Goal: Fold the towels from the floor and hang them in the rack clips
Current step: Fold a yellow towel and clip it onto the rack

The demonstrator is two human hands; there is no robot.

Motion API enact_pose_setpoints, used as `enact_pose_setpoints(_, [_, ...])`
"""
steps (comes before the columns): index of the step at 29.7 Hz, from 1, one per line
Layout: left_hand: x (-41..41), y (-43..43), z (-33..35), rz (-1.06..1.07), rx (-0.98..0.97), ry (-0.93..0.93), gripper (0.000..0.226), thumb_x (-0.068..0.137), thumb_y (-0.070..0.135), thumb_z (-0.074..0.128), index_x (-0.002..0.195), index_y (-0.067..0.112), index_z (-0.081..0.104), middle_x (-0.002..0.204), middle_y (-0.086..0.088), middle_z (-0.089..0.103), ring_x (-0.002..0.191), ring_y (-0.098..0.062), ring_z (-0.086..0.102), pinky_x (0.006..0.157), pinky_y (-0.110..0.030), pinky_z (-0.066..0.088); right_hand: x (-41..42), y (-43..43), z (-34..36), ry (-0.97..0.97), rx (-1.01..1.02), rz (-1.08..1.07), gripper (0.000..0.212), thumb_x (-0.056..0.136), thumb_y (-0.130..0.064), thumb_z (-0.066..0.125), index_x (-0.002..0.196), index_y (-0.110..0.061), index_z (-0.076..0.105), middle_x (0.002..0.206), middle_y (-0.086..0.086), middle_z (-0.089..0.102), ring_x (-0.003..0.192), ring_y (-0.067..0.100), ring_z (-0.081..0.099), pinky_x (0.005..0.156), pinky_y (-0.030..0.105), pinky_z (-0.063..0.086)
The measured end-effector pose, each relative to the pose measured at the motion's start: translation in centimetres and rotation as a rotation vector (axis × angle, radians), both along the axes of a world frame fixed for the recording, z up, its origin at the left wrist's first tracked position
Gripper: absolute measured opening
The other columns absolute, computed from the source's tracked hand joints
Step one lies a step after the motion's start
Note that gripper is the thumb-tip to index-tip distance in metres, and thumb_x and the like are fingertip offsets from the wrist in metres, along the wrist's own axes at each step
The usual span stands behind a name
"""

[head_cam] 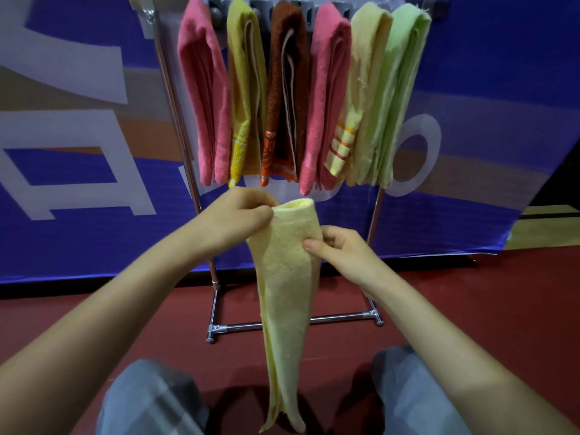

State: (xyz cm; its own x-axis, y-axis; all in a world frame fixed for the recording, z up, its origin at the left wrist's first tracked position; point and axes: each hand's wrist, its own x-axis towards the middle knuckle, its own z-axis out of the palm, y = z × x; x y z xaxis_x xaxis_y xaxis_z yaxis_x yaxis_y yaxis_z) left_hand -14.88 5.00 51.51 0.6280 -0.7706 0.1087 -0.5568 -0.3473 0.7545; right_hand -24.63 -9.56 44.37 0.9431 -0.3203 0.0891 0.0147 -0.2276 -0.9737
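From the head camera: you've got the pale yellow terry towel (288,277) folded into a long narrow strip, hanging straight down with its long axis vertical and its tail dropping between your knees toward the dark red floor (94,324). Your left hand (238,215) pinches the rounded fold at the very top, from the left side. Your right hand (339,249) sits just below it on the right edge, with thumb and fingers nipped on the layers. So the left hand is the higher one and nearer the rack.

The chrome tube rack (216,309) stands straight ahead, and its grey clip bar (216,11) is well above your grip. The move ahead looks like a lift, up and forward, fold end first.

The rack already holds six towels hanging side by side, from left: a pink towel (204,98), a mustard yellow towel (244,89), a brown towel (288,89), a second pink towel (329,98), a cream striped towel (364,89) and a light green towel (401,89). They crowd the bar, and I can't tell from here which clip is free, so check before you reach.
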Motion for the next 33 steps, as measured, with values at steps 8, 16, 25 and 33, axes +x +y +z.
enact_pose_setpoints(8, [0.0, -0.4, 0.5, -0.022, 0.068, -0.189, 0.030, 0.082, 0.030, 0.062, 0.080, -0.001, 0.063, 0.066, -0.002, 0.054, 0.055, -0.005, 0.050, 0.049, -0.011, 0.037, -0.1, 1.3, 0.4, -0.088, 0.109, 0.078, 0.008, 0.086, -0.011, 0.056, 0.089, -0.010, 0.064, 0.081, 0.000, 0.066, 0.072, 0.003, 0.064, 0.068, 0.013, 0.051])
enact_pose_setpoints(16, [-0.2, -0.2, 4.8, 0.051, -0.101, -0.182, 0.019, 0.083, 0.029, 0.061, 0.085, 0.011, 0.065, 0.073, -0.005, 0.057, 0.065, -0.010, 0.053, 0.050, -0.015, 0.042, -0.8, 1.1, -5.9, 0.130, 0.206, 0.128, 0.018, 0.085, -0.006, 0.057, 0.098, -0.018, 0.060, 0.093, -0.008, 0.064, 0.075, -0.008, 0.063, 0.069, 0.009, 0.048])
enact_pose_setpoints(25, [1.3, 2.9, 7.7, 0.156, -0.081, -0.357, 0.014, 0.084, 0.031, 0.058, 0.079, 0.018, 0.061, 0.068, 0.002, 0.054, 0.061, -0.008, 0.051, 0.050, -0.014, 0.045, -1.1, 2.2, -11.9, 0.272, 0.301, 0.087, 0.014, 0.086, -0.009, 0.057, 0.091, -0.017, 0.066, 0.082, -0.011, 0.068, 0.073, -0.004, 0.062, 0.069, 0.009, 0.047])
enact_pose_setpoints(33, [3.3, 5.7, -2.6, 0.195, 0.278, -0.350, 0.024, 0.088, 0.024, 0.054, 0.067, 0.014, 0.049, 0.065, 0.000, 0.049, 0.070, -0.021, 0.048, 0.056, -0.028, 0.032, -1.2, 0.4, -9.1, 0.251, 0.338, 0.175, 0.011, 0.084, -0.015, 0.059, 0.091, -0.011, 0.067, 0.070, -0.010, 0.071, 0.067, 0.000, 0.062, 0.061, 0.012, 0.045])
